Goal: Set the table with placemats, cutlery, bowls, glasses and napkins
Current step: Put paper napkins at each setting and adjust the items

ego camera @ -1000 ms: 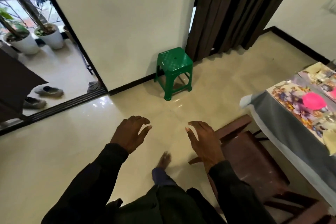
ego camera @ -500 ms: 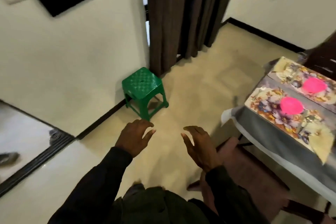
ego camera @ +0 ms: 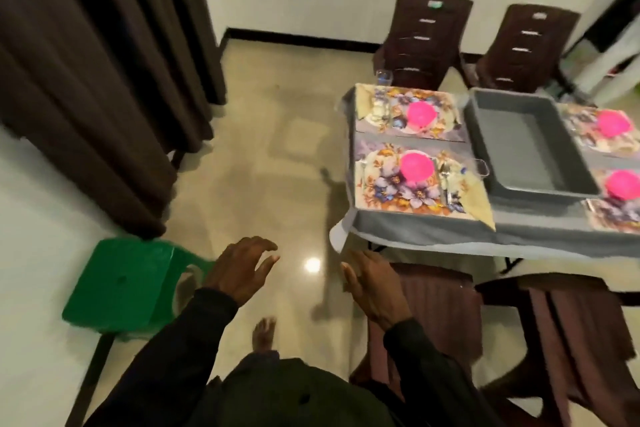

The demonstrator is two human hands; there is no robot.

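Both hands hang empty in the air above the shiny floor (ego camera: 284, 156), short of the table (ego camera: 485, 230): the left hand (ego camera: 239, 270) has its fingers spread and slightly curled, and the right hand (ego camera: 372, 282) is flat and loose with fingers extended, holding nothing. The table carries a grey cloth and four floral placemats. At its near left corner lies one placemat (ego camera: 388, 191) with a pink bowl (ego camera: 417, 168) on it, cutlery (ego camera: 446, 180) just right of the bowl and a yellowish napkin (ego camera: 479, 199) at the mat's right end, reaching the near edge. Behind it, at the far left corner, a second placemat (ego camera: 391, 107) holds another pink bowl (ego camera: 420, 113), with a glass (ego camera: 383, 77) at the far edge. A grey tray (ego camera: 530, 146) sits in the middle of the table. Two more pink bowls show on mats toward the right edge. A green stool (ego camera: 128, 284) stands by the wall left of the hands, and dark chairs surround the table.
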